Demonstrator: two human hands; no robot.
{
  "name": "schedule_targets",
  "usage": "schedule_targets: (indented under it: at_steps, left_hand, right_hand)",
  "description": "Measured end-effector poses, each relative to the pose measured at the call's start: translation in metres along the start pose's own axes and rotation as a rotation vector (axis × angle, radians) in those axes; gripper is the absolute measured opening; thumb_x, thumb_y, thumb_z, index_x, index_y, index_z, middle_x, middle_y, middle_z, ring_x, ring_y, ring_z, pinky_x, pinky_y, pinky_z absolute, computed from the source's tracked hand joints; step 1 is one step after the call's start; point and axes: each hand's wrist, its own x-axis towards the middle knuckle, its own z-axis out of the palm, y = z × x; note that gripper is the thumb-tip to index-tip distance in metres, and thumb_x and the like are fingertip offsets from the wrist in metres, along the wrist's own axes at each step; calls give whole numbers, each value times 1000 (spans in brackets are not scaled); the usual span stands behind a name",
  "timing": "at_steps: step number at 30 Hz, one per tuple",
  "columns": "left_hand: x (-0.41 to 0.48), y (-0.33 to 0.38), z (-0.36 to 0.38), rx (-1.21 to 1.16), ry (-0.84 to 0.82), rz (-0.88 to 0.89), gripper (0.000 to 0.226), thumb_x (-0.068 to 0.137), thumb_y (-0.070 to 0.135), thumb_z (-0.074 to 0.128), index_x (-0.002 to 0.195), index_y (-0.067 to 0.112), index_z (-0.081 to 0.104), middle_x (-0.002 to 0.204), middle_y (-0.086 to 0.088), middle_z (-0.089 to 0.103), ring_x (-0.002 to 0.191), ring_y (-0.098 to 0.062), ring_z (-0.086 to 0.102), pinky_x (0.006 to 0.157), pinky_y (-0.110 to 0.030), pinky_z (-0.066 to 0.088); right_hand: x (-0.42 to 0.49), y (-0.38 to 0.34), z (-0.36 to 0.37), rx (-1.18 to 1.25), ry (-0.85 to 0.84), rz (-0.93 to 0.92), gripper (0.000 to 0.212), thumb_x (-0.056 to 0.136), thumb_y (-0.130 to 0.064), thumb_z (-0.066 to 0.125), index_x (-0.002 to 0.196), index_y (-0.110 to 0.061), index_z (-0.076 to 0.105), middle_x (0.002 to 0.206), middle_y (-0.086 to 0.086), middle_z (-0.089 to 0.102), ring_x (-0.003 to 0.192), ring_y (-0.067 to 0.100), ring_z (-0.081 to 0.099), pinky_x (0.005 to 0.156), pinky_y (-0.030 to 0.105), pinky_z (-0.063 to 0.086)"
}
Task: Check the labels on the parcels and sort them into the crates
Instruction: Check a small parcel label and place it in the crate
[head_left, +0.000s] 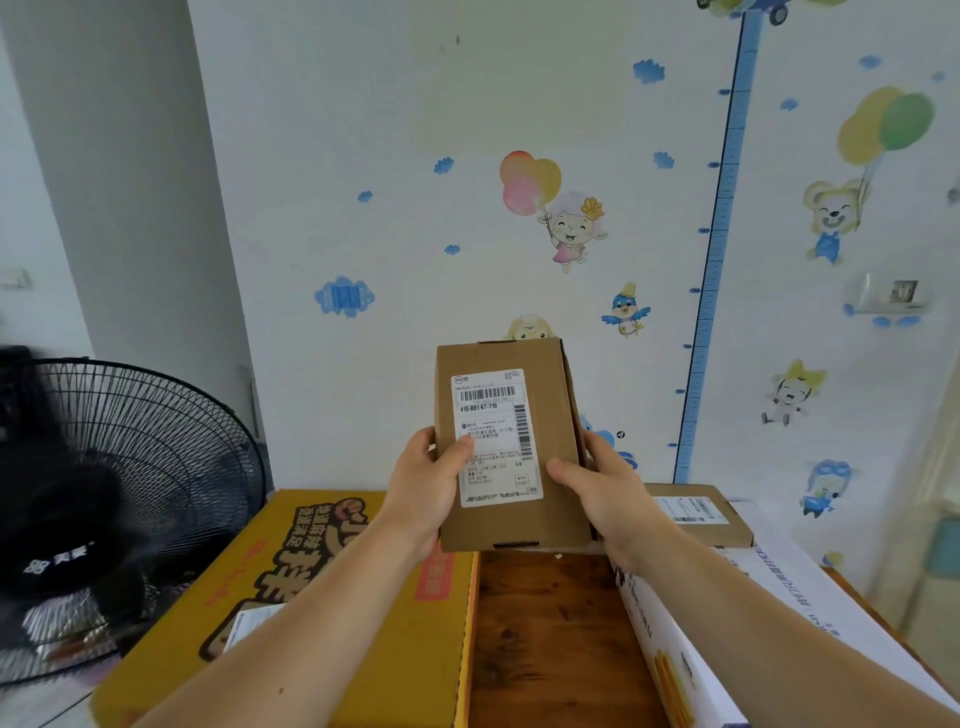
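Both hands, left hand (423, 486) and right hand (605, 486), grasp a labelled parcel (511, 447) at frame centre, above the tabletop (545, 639) between a yellow box (332, 597) and a white box (727, 623), with a fan (130, 499) at left.

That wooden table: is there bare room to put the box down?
Yes: a bare strip of wooden table lies between the yellow carton and the white carton. The white carton already carries a flat parcel; the yellow one holds a labelled packet.

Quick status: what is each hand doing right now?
Left hand: closed on the left edge of the cardboard parcel, thumb on its label.
Right hand: closed on the parcel's right edge.
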Motion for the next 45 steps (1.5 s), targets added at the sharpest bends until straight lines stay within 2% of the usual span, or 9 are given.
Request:
schedule_targets:
  at_steps: [3,6,11,15,19,24,31,37,45]
  left_hand:
    - [3,-1,-1,50,34,17,10,98,20,57,108,22,55,105,-1,71,94,-19,70,81,-41,58]
    - [4,-3,-2,72,35,4,10,98,18,58,106,22,55,105,-2,71,94,-19,70,84,-43,58]
    - [7,2,-10,8,23,-22,16,96,23,60,111,17,59,105,-3,74,97,-22,70,89,-46,55]
    - [7,5,-8,102,-42,39,16,97,23,59,112,16,60,103,-2,75,95,-20,72,84,-41,56]
    - [4,3,-3,178,-79,73,17,98,29,58,109,17,61,98,2,76,92,-16,73,83,-38,56]
    - [4,4,-1,188,-54,75,18,99,29,54,107,14,61,97,-1,76,92,-20,73,89,-48,55]
    - [2,2,-6,130,-79,19,22,98,33,55,111,15,60,97,0,76,92,-18,73,86,-43,56]
    - [-1,-4,-11,132,-73,-41,19,97,24,60,112,12,59,102,-3,75,93,-21,72,87,-46,57]
    - [0,-1,-12,99,27,-11,12,98,22,58,106,13,58,104,-4,73,94,-20,71,79,-39,59]
  right_hand:
    - [1,5,0,-44,-36,-6,46,97,-12,60,134,-33,43,104,-7,65,90,11,65,64,21,52]
    - [1,5,-1,-52,-48,6,51,96,-11,61,137,-31,40,105,-6,63,92,13,64,65,24,52]
    - [-1,5,-5,-67,-118,93,46,91,-4,65,130,-20,48,107,4,68,90,20,69,65,30,55]
    - [-1,2,-1,-9,-41,48,27,95,-27,64,119,-22,54,103,2,70,90,18,69,68,31,53]
    - [1,-5,5,46,49,-2,25,97,-38,57,118,-26,52,102,1,70,90,16,68,65,29,51]
    - [2,-5,7,29,56,-23,21,98,-33,57,115,-21,54,100,1,72,91,16,69,69,29,52]
    - [0,-8,7,84,59,-12,21,97,-37,58,112,-22,57,92,0,74,80,15,71,62,29,52]
    - [1,-7,6,215,51,8,15,98,-23,59,112,-19,61,91,2,76,84,22,73,71,43,59]
    - [-2,1,13,19,22,-3,9,99,-18,57,104,-25,59,102,-1,71,92,16,68,71,29,54]
